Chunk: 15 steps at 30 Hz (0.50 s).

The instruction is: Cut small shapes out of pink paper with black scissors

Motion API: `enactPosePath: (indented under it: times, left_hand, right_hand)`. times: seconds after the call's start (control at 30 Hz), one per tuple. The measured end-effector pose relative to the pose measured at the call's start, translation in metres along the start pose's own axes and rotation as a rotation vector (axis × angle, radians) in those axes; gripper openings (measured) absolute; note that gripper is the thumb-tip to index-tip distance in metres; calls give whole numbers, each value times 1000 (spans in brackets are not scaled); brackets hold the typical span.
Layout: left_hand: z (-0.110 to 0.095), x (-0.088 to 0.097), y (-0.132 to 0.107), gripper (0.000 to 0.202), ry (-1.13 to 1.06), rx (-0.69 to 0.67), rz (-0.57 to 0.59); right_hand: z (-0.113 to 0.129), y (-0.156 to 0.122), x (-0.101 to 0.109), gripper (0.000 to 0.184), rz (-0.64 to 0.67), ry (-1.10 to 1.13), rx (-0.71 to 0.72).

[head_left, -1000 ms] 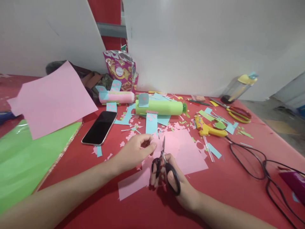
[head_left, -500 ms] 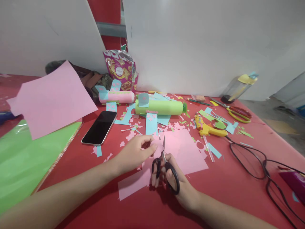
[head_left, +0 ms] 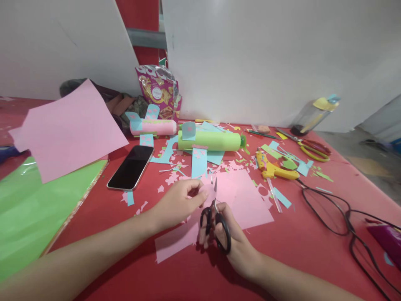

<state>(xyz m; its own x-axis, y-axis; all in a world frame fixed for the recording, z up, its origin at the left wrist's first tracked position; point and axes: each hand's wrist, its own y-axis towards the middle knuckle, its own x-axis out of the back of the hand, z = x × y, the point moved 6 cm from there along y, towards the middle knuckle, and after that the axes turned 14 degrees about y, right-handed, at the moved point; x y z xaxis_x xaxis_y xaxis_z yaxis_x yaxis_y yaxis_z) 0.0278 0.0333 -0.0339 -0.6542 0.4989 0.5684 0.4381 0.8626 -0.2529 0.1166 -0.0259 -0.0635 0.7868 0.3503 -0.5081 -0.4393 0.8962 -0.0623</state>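
Note:
My left hand (head_left: pixel 184 198) pinches a small piece of pink paper (head_left: pixel 207 191) between thumb and fingers. In my right hand (head_left: pixel 233 236) are black-handled scissors (head_left: pixel 223 234), their blades pointing away from me and slightly parted at the right edge of that piece. Beneath both hands lie larger sheets of pink paper (head_left: pixel 247 200) on the red table. Just beyond, a green paper-wrapped tube (head_left: pixel 216 141) with light blue fins lies on its side, pink and green scraps (head_left: pixel 175 174) around it. A similar pink tube (head_left: pixel 158 127) rests behind it to the left.
Left of my hands lie a phone (head_left: pixel 131 168), a large pink sheet (head_left: pixel 72 129) and a green packet (head_left: pixel 34 213). To the right are a yellow glue gun (head_left: pixel 275 170) with a looping black cord (head_left: pixel 333 230), more scissors (head_left: pixel 313 149) and a clear bottle (head_left: pixel 313 115). A snack bag (head_left: pixel 159 92) stands behind.
The scissor handles have drawn closer together as my right fingers closed somewhat. My left hand and the small pink piece have shifted very slightly.

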Motion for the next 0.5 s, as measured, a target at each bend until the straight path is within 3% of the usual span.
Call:
enactPosePath:
  times: [0.17, 0.5]
  left_hand:
    - [-4, 3, 0, 26, 69, -50, -56]
    - [3, 1, 1, 22, -69, 12, 3]
  right_hand:
    - [-2, 0, 1, 36, -16, -13, 0]
    - [-10, 1, 8, 38, -60, -3, -21]
